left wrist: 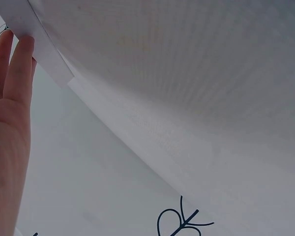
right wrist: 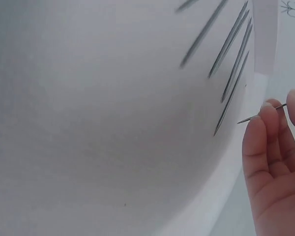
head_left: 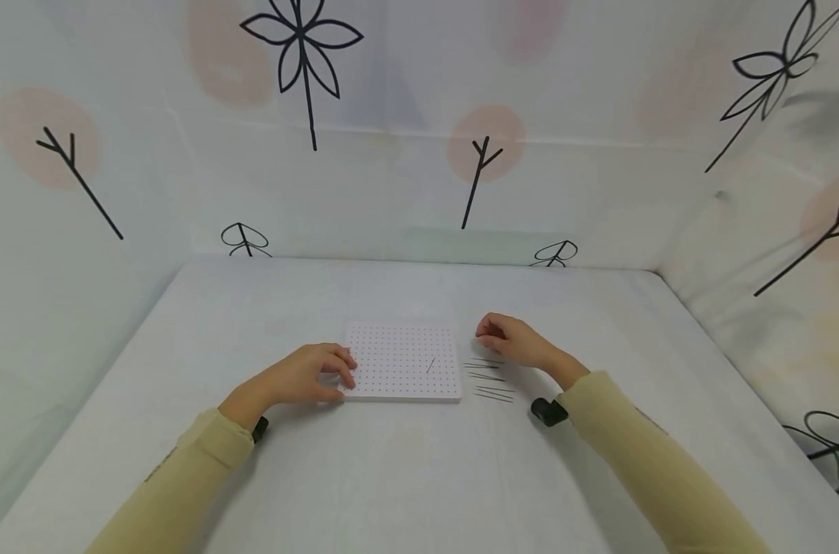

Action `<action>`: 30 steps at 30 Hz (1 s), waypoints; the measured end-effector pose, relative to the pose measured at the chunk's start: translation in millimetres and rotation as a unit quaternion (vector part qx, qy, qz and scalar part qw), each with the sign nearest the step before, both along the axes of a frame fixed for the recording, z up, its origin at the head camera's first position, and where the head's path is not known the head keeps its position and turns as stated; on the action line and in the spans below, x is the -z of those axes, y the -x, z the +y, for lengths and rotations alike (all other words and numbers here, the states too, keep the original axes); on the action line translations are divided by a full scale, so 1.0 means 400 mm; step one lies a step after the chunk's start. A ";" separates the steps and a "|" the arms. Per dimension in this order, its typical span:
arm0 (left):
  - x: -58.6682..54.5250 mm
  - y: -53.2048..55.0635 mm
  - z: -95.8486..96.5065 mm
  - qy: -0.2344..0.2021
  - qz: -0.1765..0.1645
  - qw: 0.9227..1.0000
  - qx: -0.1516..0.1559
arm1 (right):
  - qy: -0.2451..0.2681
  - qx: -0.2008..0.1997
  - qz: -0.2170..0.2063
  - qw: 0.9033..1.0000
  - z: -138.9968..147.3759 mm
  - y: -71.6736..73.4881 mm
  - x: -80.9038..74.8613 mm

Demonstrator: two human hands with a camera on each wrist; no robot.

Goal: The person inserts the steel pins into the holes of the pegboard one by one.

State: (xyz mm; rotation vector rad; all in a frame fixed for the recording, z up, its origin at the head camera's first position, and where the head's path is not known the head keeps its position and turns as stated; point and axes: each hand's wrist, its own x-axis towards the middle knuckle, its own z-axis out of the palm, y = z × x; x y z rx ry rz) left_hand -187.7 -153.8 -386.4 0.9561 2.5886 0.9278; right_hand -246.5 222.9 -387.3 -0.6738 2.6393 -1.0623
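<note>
A white board (head_left: 398,362) with a grid of small dark holes lies on the table. One thin needle (head_left: 431,365) stands at a slant on its right part. My left hand (head_left: 311,373) rests at the board's left edge, thumb by the near corner. In the left wrist view, its fairly straight fingers (left wrist: 19,69) touch the board's side (left wrist: 44,54). Beyond the board's right side, my right hand (head_left: 519,341) is raised over the table. The right wrist view shows it pinching a pointed metal needle (right wrist: 247,119) between thumb and fingertips.
Several loose needles (head_left: 488,377) lie in a rough column right of the board, just below my right hand. A white cloth covers the table (head_left: 391,477). Patterned fabric walls (head_left: 391,185) rise at the back and both sides.
</note>
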 end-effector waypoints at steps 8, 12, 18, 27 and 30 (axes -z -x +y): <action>0.005 0.003 -0.001 0.000 -0.001 1.000 0.000 | 0.038 0.022 -0.010 0.999 -0.014 -0.022 -0.008; 0.006 0.003 -0.001 0.000 0.002 1.000 0.000 | 0.060 0.017 -0.010 0.998 -0.022 -0.036 -0.011; 0.006 0.003 -0.002 0.002 0.002 1.000 -0.002 | 0.083 0.007 -0.006 0.997 -0.032 -0.052 -0.010; 0.004 0.003 0.000 0.003 0.001 1.000 0.000 | 0.109 -0.014 0.005 0.994 -0.046 -0.065 -0.007; 0.005 0.003 0.000 0.005 0.002 1.000 -0.001 | 0.114 -0.013 0.005 0.993 -0.054 -0.071 -0.006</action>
